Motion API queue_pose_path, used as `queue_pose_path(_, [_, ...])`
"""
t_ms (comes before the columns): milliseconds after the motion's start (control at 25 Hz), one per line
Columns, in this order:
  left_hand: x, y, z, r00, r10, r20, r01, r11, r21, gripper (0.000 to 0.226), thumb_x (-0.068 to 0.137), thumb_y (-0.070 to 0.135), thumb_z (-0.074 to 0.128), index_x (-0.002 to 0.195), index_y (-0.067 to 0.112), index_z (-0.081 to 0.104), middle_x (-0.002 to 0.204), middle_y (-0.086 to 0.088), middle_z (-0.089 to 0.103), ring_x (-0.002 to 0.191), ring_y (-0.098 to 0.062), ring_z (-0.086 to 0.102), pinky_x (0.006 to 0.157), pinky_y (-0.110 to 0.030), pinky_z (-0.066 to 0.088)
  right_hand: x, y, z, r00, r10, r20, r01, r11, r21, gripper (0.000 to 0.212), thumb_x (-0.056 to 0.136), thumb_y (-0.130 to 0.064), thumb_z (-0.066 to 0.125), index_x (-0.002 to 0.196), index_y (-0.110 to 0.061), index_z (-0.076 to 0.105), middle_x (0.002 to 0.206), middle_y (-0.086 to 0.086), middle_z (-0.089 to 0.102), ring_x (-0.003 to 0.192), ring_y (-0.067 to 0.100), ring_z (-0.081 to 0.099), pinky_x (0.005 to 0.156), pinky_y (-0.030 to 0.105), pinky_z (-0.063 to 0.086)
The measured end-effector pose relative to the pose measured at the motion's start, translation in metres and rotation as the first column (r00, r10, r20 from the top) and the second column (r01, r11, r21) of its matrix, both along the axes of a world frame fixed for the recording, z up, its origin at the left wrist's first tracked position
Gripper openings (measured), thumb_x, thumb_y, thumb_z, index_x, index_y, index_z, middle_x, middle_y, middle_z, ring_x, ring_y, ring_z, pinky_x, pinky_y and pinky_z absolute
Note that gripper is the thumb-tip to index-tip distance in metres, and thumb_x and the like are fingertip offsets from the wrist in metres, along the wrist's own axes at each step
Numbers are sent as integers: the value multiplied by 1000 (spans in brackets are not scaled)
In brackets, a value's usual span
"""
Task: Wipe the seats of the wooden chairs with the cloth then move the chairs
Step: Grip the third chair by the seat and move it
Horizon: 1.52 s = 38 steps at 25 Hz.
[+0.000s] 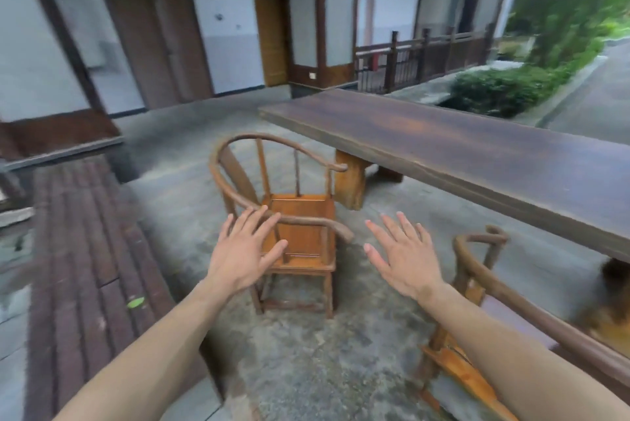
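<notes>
A wooden round-back chair [303, 216] with an orange-brown seat stands on the concrete in the middle of the view, facing right toward the long table. My left hand [247, 250] is spread flat in front of its near armrest, fingers straight, holding nothing. My right hand [400, 257] is spread too, hovering over the floor between this chair and a second wooden chair [484, 284] at the lower right, which my right forearm partly hides. No cloth is in view.
A long dark wooden table [477, 154] runs from the centre to the right edge. A strip of dark brick paving [85, 243] lies on the left. Doors and a wall stand behind; a wooden railing [419, 59] and bushes sit at the back right.
</notes>
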<state>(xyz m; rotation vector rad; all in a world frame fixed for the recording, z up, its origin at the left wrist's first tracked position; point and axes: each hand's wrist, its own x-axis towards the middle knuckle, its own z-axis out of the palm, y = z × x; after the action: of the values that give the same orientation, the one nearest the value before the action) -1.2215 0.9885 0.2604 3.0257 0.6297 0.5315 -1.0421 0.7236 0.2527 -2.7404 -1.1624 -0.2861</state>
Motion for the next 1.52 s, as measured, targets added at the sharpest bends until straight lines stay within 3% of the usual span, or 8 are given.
queue_pose_path(80, [-36,27,0,994,108,-1,-108,994,9,96,79,84,-9,152,38,33,162,3,31,152,-22,23,123,-47,11,-8,42,4,995,99,3,-99,995,23,81,87,-74,-10,152,-43,27,162,-2,30,153,26,16,121,53,17])
queue_pose_path(240, [-87,61,4,963,268,26,-268,963,27,79,88,76,10,150,36,39,161,1,35,151,-23,26,123,-49,14,-20,110,10,974,225,20,-225,973,42,67,91,-69,7,152,-46,24,164,-7,25,154,22,12,121,50,13])
queue_pose_path(480, [-106,102,2,940,336,65,-338,940,33,89,87,79,-3,150,34,39,159,0,38,150,-24,28,122,-51,16,-18,173,8,953,297,65,-299,954,17,60,97,-67,15,153,-46,23,163,-8,26,153,22,13,121,50,13])
queue_pose_path(640, [-109,136,0,922,381,69,-383,924,16,80,90,75,8,151,33,37,160,0,36,151,-23,25,123,-51,14,-11,217,11,942,323,91,-325,946,8,61,97,-66,14,153,-45,25,163,-7,28,153,23,16,121,50,14])
queue_pose_path(800, [-108,178,-3,911,404,82,-406,914,14,88,87,79,-1,151,33,38,160,1,36,151,-22,25,123,-51,14,-4,269,11,935,344,87,-344,939,-7,60,98,-66,13,154,-45,20,164,-8,24,153,22,12,121,50,12])
queue_pose_path(1120, [-69,269,-15,900,430,76,-431,902,4,89,88,78,-2,151,32,39,159,0,37,150,-23,26,123,-52,15,33,372,10,905,417,82,-416,909,-29,66,94,-66,6,154,-43,22,163,-5,26,153,24,13,121,52,15])
queue_pose_path(1320, [-6,377,-26,875,482,56,-483,876,4,78,91,73,12,151,32,39,160,0,36,150,-23,26,123,-51,13,112,493,8,892,442,92,-445,896,8,66,94,-66,8,154,-42,25,163,-4,26,153,24,13,121,54,15])
queue_pose_path(1520, [53,472,-14,851,519,82,-519,854,-32,78,90,72,11,151,32,37,161,1,33,151,-22,23,124,-50,11,184,613,20,898,437,46,-438,898,41,74,88,-69,1,154,-43,23,164,-4,24,154,24,12,122,53,13])
